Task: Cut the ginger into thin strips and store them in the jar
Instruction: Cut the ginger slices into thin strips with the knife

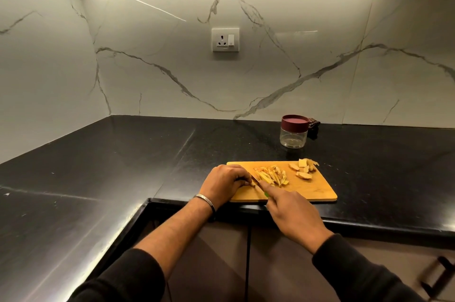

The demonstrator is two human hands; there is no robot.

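Note:
A wooden cutting board (315, 193) lies at the front edge of the black counter. A pile of thin ginger strips (272, 174) sits in its middle, and a few thicker ginger slices (302, 171) lie at its far right corner. My left hand (225, 182) has its fingers curled down on a small ginger piece (251, 183) at the board's left end. My right hand (293, 215) grips a knife (256, 181), index finger stretched along the blade, which sits between the held piece and the strips. A clear jar (294, 135) with a maroon lid on stands behind the board.
The black L-shaped counter (123, 166) runs left and toward me. A dark object (314, 124) lies behind the jar against the marble wall. A wall socket (225, 40) sits above the counter. Cabinet doors are below the counter edge.

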